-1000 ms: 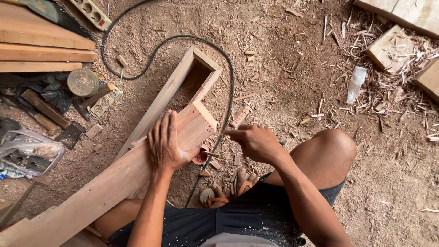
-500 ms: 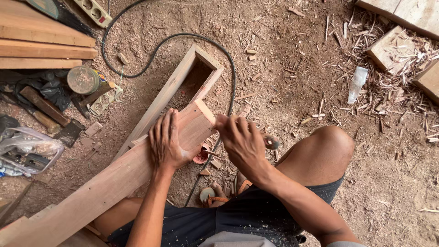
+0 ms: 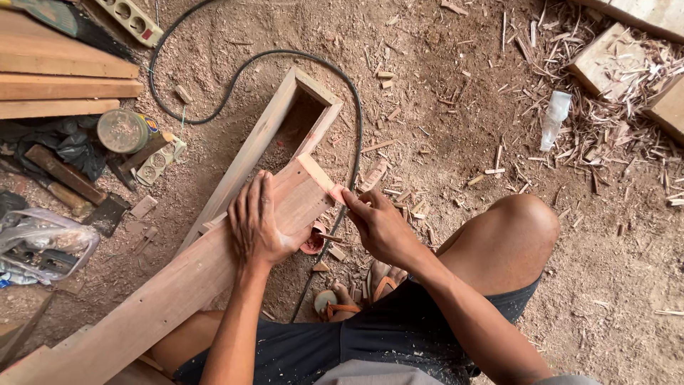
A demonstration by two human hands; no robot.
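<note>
Plank (image 3: 214, 264) lying on wooden trough (image 3: 285, 128) over dirt floor (image 3: 442, 93) — long axis running lower-left to upper-right. Left hand (image 3: 260, 224) pressing flat, fingers spread; right hand (image 3: 381, 228) pinching plank's end corner — nearer.

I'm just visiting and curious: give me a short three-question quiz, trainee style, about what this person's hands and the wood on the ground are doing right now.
1. True or false: the left hand lies flat on the board.
2. What does the right hand touch? A) the clear plastic bottle B) the corner of the board's end C) the black cable
3. Fill in: the long wooden box has its far end ____.

Key:
1. True, palm down with fingers spread on the board's top face.
2. B, its fingertips meet the end corner.
3. Open, showing a hollow inside.
</note>
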